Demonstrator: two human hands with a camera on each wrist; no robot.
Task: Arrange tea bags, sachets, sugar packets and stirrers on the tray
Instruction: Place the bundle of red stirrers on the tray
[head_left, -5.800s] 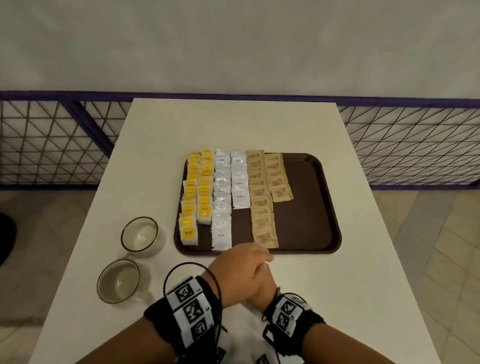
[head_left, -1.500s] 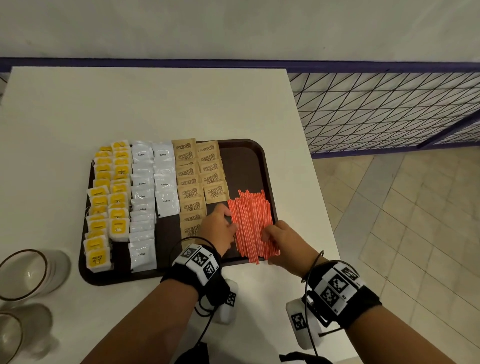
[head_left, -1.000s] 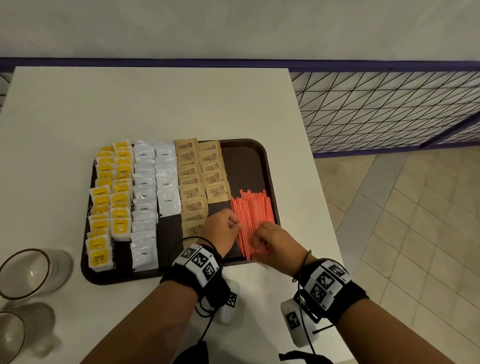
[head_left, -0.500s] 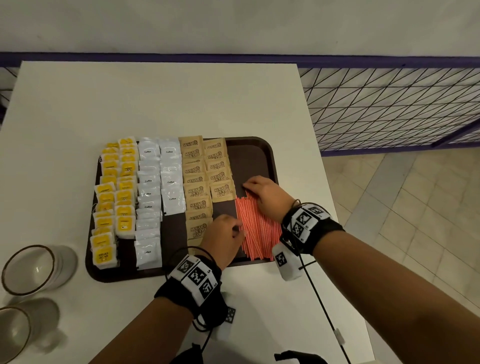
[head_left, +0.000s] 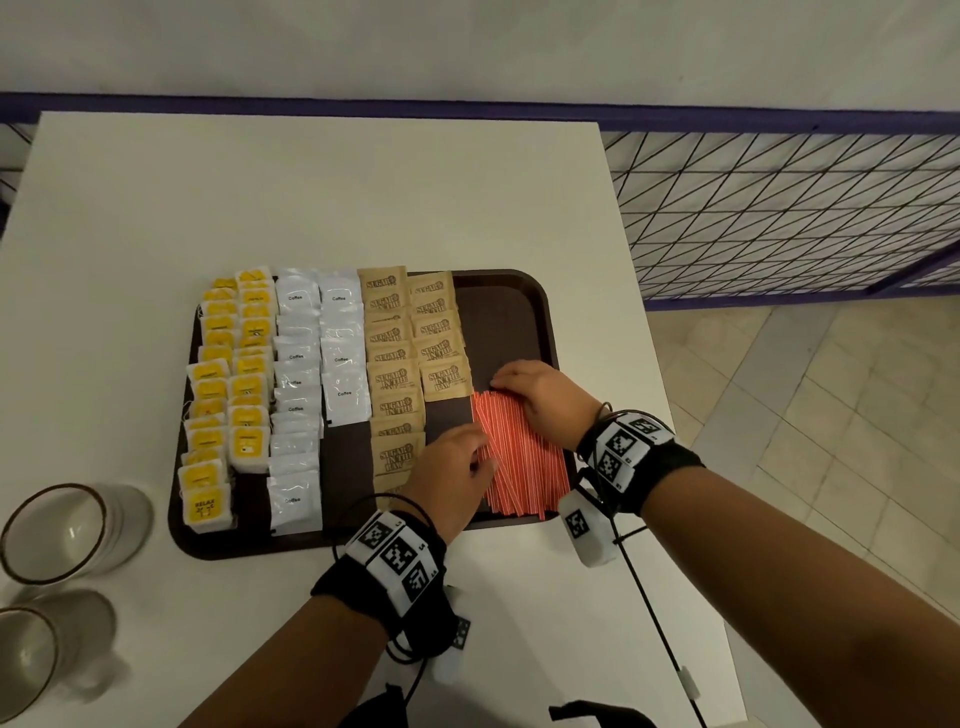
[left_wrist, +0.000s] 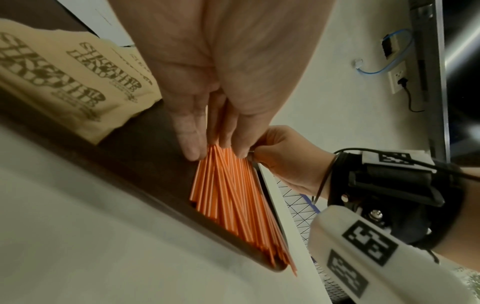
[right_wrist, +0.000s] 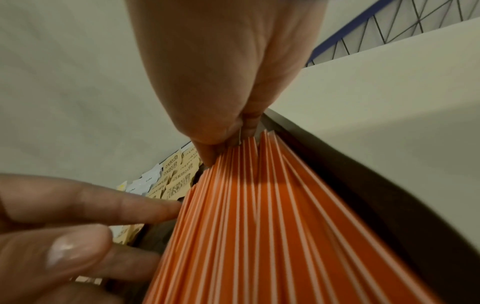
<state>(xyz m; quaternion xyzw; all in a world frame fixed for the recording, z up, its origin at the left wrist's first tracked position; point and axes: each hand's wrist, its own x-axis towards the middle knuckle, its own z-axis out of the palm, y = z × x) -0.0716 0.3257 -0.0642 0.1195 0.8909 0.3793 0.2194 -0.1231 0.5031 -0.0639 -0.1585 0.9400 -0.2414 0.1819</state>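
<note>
On the dark brown tray (head_left: 501, 317) lie columns of yellow tea bags (head_left: 228, 389), white coffee sachets (head_left: 317, 364) and brown sugar packets (head_left: 410, 353), side by side from left to right. A bundle of orange striped stirrers (head_left: 524, 467) lies at the tray's front right. My left hand (head_left: 480, 452) presses straight fingers against the bundle's left side, as the left wrist view shows at the stirrers (left_wrist: 233, 195). My right hand (head_left: 506, 382) rests its fingertips on the far ends of the stirrers (right_wrist: 272, 226).
Two empty cups (head_left: 67, 530) (head_left: 31, 654) stand on the white table (head_left: 363, 197) left of the tray. The table's right edge runs close beside the tray. Behind it and to the right is a purple railing with wire mesh (head_left: 779, 208), above a tiled floor.
The stirrers, absent at first, now lie on the tray. My right hand went from their near ends to their far ends. My left hand stays at their left side.
</note>
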